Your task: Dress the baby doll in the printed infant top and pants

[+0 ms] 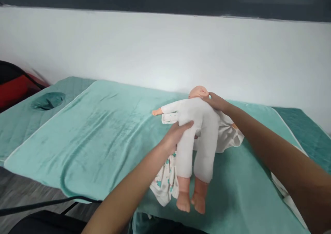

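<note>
A baby doll [199,130] in a white bodysuit lies on a teal towel [103,137], head toward the wall, bare feet toward me. My left hand [178,134] grips the doll's side and hip from the left, fingers wrapped over the white cloth. My right hand [216,102] rests at the doll's neck and shoulder, just below its head [198,91], fingers curled on it. A patterned white garment [165,178] lies spread under the doll, sticking out on both sides.
The towel covers a teal massage table [307,130] with a face hole [48,101] at the far left. A white wall stands behind. A red and black object [15,85] sits at the left edge. A black cable [38,204] runs along the floor below.
</note>
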The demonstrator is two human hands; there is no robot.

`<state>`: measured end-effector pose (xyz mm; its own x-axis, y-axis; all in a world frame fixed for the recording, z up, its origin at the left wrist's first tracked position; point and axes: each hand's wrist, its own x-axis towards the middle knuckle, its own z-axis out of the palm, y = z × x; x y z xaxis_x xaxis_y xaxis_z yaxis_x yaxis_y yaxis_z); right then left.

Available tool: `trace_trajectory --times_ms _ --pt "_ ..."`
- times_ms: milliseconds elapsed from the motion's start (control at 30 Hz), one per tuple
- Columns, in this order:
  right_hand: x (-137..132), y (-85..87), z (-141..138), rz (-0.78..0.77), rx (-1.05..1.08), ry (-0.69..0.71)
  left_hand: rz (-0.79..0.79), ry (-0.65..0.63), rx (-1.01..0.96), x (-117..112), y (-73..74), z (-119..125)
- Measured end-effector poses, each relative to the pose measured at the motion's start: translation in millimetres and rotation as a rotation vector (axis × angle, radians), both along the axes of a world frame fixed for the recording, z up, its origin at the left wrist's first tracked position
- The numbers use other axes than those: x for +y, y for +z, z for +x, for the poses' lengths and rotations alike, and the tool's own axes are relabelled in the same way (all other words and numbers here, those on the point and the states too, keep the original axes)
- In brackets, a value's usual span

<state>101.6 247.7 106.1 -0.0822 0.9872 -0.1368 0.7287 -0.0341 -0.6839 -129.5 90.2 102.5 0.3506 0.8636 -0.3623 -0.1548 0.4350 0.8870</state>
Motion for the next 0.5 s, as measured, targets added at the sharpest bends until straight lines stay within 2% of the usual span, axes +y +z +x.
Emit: trace_trajectory --times_ms 100,233,367,500 --pt "11.8 12.1 -46.3 0.018 0.096 0.067 0.04 0.062 0.088 13.5 10.2 -48.5" --pt "31.9 15.8 -122.7 0.108 0.281 0.247 0.134 0.153 0.162 33.8 4.8 -120.7" --pt "59.1 1.2 -189.7 0.2 0.425 0.455 0.09 0.127 0.152 53.9 -12.1 -185.0" --pt "85.3 -22.2 -238.5 0.237 0.438 0.446 0.037 0.176 0.209 68.7 -28.2 -232.9"
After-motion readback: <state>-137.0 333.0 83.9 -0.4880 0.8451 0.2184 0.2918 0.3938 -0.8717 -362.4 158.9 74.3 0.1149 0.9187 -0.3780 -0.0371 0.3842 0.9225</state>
